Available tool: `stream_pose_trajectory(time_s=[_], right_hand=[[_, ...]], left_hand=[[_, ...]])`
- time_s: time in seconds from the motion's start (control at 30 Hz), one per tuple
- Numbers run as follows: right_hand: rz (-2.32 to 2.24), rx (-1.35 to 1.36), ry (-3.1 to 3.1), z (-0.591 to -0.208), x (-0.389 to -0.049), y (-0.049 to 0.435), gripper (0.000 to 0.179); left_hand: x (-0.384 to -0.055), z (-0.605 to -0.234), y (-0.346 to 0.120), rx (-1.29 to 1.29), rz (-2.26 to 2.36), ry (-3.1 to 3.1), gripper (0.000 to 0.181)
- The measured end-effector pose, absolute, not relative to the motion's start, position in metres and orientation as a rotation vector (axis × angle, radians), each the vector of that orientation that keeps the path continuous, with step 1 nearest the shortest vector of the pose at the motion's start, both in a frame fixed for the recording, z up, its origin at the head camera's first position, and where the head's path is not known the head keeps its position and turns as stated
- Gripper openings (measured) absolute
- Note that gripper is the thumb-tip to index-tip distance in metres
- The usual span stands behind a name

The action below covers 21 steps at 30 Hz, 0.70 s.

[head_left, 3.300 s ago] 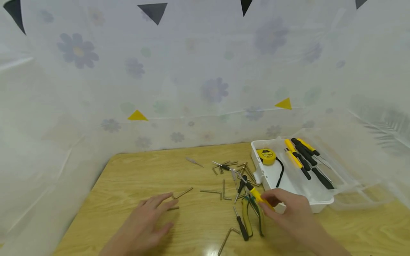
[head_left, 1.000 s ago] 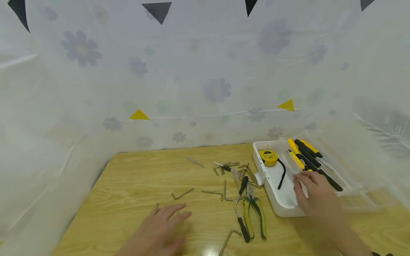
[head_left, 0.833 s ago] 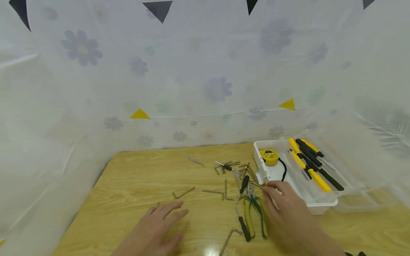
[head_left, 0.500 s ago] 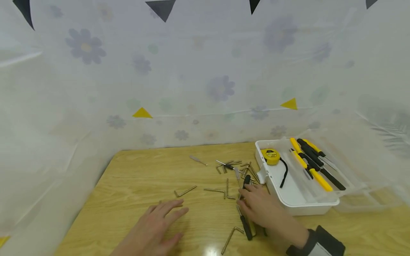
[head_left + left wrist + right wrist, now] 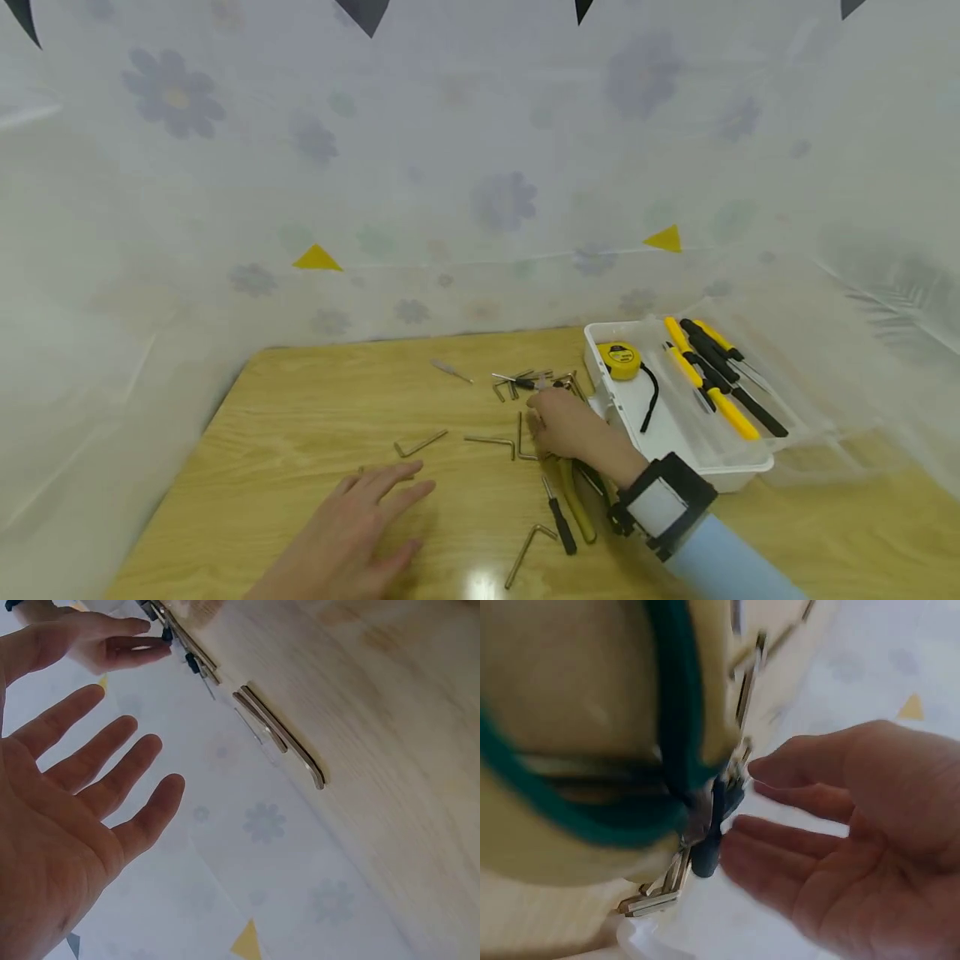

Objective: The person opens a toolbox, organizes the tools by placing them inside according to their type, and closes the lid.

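My right hand (image 5: 573,429) reaches over the small tools left of the white tool box (image 5: 678,446). Its thumb and fingers stand apart near a black-handled screwdriver (image 5: 707,855); whether they touch it I cannot tell. Under that hand and wrist lie pliers with yellow-green handles (image 5: 576,504), their head hidden in the head view. A second black-handled screwdriver (image 5: 561,525) lies left of the pliers. My left hand (image 5: 348,533) is held with its fingers spread and nothing in them. Beyond its fingertips lies a hex key (image 5: 420,444).
In the box are a yellow tape measure (image 5: 620,360) and several yellow and black tools (image 5: 731,412). More hex keys (image 5: 491,440) and a thin grey-handled screwdriver (image 5: 452,371) lie about the wooden table (image 5: 315,400). A flower-patterned sheet (image 5: 450,208) hangs behind.
A yellow-handled tool went from my right hand into the box. That hand then moved left, out of the box and over the pliers, and farther back among the small tools. My left hand barely moved.
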State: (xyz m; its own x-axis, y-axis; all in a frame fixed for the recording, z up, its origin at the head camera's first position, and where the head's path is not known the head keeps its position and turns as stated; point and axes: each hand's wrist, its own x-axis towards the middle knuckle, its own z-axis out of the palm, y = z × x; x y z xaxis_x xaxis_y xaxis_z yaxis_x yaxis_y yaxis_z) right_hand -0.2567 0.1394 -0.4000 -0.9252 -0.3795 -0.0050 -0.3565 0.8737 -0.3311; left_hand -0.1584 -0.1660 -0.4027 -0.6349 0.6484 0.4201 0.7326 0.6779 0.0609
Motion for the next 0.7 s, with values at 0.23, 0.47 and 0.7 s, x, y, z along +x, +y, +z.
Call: stream_pose_trajectory(time_s=[0.23, 0.47, 0.7], right_hand=[[-0.254, -0.372, 2.98, -0.408, -0.281, 0.129, 0.064], [-0.214, -0.327, 2.843, -0.403, -0.285, 0.12, 0.064], [-0.368, -0.633, 2.876, -0.408, -0.265, 0.1, 0.027]], left_hand=[[-0.151, -0.405, -0.167, -1.072, -0.331, -2.538, 0.056], [-0.151, -0.406, -0.167, -1.08, -0.325, -2.495, 0.058], [-0.152, -0.407, -0.172, -1.082, -0.3, -2.439, 0.058]])
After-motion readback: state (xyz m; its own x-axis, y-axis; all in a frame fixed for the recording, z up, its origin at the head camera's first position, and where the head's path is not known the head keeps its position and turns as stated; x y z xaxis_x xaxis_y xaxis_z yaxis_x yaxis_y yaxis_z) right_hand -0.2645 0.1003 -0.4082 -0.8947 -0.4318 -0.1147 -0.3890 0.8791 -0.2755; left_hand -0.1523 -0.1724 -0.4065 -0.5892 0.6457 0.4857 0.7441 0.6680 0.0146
